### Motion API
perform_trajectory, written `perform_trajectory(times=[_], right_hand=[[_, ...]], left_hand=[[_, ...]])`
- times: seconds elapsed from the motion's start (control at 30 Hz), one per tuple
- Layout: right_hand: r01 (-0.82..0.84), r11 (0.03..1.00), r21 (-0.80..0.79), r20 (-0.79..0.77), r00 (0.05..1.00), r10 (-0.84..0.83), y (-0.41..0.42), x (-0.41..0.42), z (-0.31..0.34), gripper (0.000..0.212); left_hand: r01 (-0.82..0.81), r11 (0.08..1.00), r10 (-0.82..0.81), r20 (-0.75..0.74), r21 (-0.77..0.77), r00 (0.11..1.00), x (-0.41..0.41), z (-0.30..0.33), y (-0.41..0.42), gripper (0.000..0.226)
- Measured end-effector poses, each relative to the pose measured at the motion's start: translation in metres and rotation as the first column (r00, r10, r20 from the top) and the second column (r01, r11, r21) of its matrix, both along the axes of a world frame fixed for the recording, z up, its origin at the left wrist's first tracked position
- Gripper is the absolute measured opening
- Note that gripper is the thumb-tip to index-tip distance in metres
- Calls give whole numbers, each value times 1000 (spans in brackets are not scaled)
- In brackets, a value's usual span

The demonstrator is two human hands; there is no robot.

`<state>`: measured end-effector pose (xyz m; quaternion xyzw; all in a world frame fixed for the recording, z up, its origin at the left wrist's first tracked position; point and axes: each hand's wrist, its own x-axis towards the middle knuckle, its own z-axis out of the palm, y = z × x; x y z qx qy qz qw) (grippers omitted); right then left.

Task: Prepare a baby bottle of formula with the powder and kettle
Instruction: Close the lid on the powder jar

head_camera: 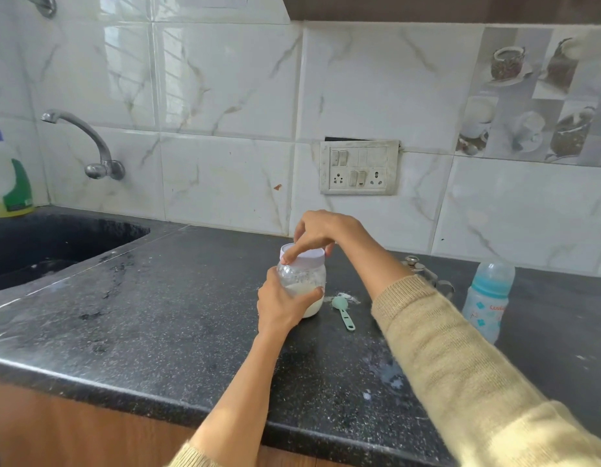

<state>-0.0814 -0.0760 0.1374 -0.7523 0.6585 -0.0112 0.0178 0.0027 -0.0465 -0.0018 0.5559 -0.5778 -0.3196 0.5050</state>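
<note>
A clear jar of white formula powder (313, 281) stands on the black counter (177, 311). My left hand (283, 306) grips its body from the near side. From above, my right hand (321, 230) grips the jar's pale lid (309, 256) with curled fingers. Just right of the jar lies a mint-green measuring spoon (342, 309), with a little spilled powder (347, 296) beside its bowl. A blue baby bottle (487, 299) with its cap on stands further right. Behind my right forearm a steel kettle (427, 273) is mostly hidden.
A black sink (39, 247) is sunk into the counter at the left, with a wall tap (90, 143) above it and a detergent bottle (9, 176) at its back corner. A switch and socket plate (359, 167) is on the tiled wall. Wet smears mark the counter (390, 379) near the front.
</note>
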Motion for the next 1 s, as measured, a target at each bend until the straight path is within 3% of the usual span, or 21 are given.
perform_trajectory(times=[0.17,0.5,0.83,1.0], right_hand=[[32,999,-32,31,999,-31,-1,1,-4,73],[54,994,-96,94,995,-45,2,4,-17,53],[0,1000,3,233,972,-1,2,-6,-16,61],[-77,994,74,365,930,45,-1,-14,-15,57]], left_hand=[[7,1000,-7,1,1,1000,0,1,-1,81],[-37,999,37,11,-32,999,-3,-2,0,80],[-93,992,100,72,-86,992,-4,-3,1,88],[-94,992,101,91,-79,991,-2,-7,0,80]])
